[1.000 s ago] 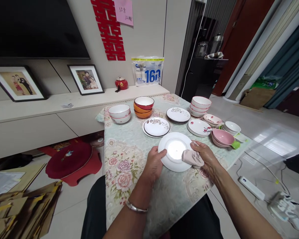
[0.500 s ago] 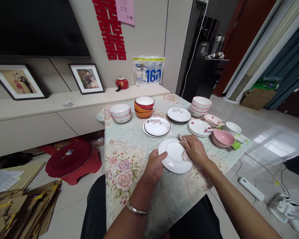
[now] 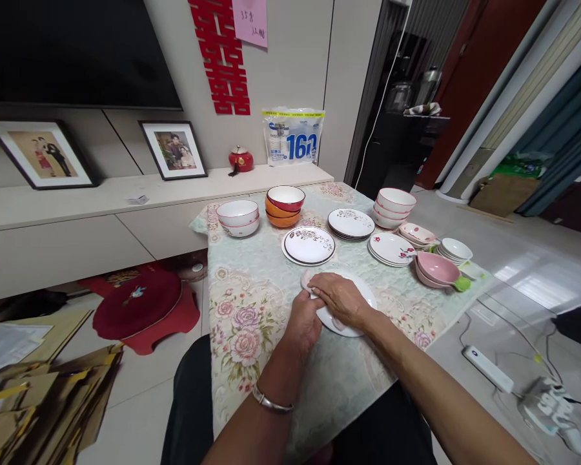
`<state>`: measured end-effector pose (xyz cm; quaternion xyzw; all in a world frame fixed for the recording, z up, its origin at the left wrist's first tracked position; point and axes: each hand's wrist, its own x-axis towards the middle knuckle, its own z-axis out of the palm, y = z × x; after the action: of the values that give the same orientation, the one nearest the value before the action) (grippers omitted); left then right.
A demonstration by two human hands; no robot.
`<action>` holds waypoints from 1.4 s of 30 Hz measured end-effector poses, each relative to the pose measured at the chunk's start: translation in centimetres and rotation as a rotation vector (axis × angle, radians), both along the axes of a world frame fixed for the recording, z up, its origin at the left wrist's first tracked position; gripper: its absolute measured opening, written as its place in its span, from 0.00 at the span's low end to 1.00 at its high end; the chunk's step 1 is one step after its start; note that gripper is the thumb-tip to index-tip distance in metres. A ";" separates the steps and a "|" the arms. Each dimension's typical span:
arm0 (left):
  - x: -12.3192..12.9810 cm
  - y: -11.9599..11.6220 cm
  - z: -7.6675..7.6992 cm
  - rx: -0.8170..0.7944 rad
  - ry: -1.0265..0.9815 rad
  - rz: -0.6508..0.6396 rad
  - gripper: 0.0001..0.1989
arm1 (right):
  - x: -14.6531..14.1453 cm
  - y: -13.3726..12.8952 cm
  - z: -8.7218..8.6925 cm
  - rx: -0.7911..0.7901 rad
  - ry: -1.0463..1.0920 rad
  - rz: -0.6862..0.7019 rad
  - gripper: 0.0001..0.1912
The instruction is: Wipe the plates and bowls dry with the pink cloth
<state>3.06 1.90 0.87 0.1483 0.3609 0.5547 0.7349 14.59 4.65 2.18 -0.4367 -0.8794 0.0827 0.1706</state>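
A white plate (image 3: 365,289) is held just above the flowered tablecloth, close in front of me. My left hand (image 3: 304,320) grips its left edge, thumb on top. Across the plate's upper left lies my right hand (image 3: 339,298), pressing a pale pinkish cloth (image 3: 307,279) on it; most of the cloth is hidden under the fingers. Beyond the plate sits a pair of flower-patterned plates with dark rims (image 3: 310,245). Another stack of patterned plates (image 3: 351,223) stands behind, and plates with red flowers (image 3: 391,248) are to the right.
White bowls (image 3: 239,217) and orange and red bowls (image 3: 285,206) stand at the back left of the table (image 3: 252,394). Farther right are pink-rimmed bowls (image 3: 394,205), pink bowls (image 3: 438,269) and small white dishes (image 3: 455,250). A red stool (image 3: 138,303) is on the floor at left.
My right hand has moved with the cloth from the plate's right side to its upper left, beside my left hand. The left hand still holds the plate. The view has shifted slightly.
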 end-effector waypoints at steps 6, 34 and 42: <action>0.0 0.0 -0.3 -0.023 0.015 -0.008 0.15 | 1.9 0.9 0.6 0.009 -0.077 -0.245 0.16; -1.0 0.4 1.4 -0.107 -0.285 -0.046 0.23 | 2.5 0.5 0.7 0.040 0.160 0.306 0.13; -1.4 0.4 1.1 -0.142 -0.237 -0.102 0.31 | 2.6 0.8 0.1 0.075 0.092 -0.021 0.13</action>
<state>1.69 2.27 1.93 0.0475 0.3018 0.5033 0.8083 17.18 5.40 2.30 -0.4349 -0.8684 0.0680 0.2281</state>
